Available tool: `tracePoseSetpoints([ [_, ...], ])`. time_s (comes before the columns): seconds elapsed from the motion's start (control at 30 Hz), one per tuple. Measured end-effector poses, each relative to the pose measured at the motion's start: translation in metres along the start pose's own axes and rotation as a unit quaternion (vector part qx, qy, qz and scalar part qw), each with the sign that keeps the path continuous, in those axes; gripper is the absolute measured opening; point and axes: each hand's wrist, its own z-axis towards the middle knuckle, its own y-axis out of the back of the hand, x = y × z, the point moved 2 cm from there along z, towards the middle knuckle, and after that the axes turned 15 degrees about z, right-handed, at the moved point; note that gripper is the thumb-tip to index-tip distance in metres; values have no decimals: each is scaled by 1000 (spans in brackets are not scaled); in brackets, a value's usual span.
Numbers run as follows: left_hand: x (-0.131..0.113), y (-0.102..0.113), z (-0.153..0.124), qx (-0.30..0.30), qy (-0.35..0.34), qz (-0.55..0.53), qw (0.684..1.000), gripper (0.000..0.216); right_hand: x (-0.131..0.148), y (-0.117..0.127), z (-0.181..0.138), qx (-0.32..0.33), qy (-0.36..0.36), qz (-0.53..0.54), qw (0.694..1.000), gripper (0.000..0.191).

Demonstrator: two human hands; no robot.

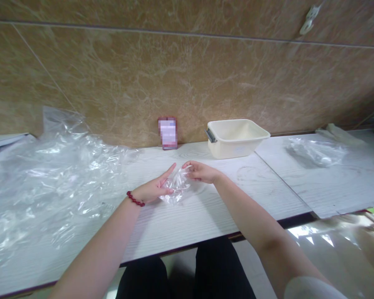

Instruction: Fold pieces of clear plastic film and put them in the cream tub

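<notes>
Against plastic (179,183), left hand (152,190) spread; right (203,172) pinching.

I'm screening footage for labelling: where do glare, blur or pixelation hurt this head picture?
In the head view, glare breaks up the clear sheeting at left and the film between the left hand and right hand; pixelation masks the upright red-edged item by the wall; the picture's far-right edge looks soft, and the floor there shows bright reflections.

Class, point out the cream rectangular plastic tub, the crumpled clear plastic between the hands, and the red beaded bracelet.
Cream rectangular plastic tub (230,150), head view: outer front wall.
Crumpled clear plastic (177,185), head view: its crinkled middle.
Red beaded bracelet (135,200), head view: its middle beads.
</notes>
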Motion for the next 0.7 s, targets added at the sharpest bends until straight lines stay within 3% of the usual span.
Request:
tracePoseSetpoints([
  [0.07,-1,0,-1,11,-4,8,1000,68,-1,-1,2,-20,8,22,1000,36],
  [0.17,-1,1,0,8,7,8,1000,54,-4,1,7,-107,34,99,989,35],
  [0.27,3,3,6,-59,0,-12,998,56,-10,2,12,-172,12,198,965,30],
  [0.4,9,6,12,-146,-17,-19,989,62,-14,-9,11,-126,-46,209,969,29],
  [0.5,11,4,14,-144,-15,-15,989,65,-14,-17,8,-116,-39,172,978,23],
  [0.7,11,-1,14,-127,-44,24,991,63,-9,-17,6,-191,-31,139,971,21],
])
